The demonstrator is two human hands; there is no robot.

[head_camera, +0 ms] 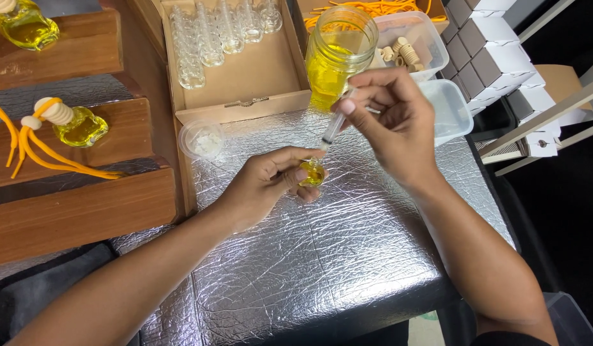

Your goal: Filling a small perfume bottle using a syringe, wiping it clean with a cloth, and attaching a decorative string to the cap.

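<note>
My left hand (268,179) grips a small glass bottle (312,173) partly filled with yellow liquid, just above the silver foil table top (322,256). My right hand (389,122) holds a clear syringe (333,130) tilted down, its tip at the bottle's mouth. Just behind the hands stands a glass jar (338,54) of yellow liquid.
A cardboard box (245,77) holds several empty small glass bottles. A small round lidded cup (202,139) sits left of the hands. Wooden steps (79,205) at the left carry filled bottles with wooden caps and orange cords. Clear tubs (447,109) and white cartons (501,57) are at the right.
</note>
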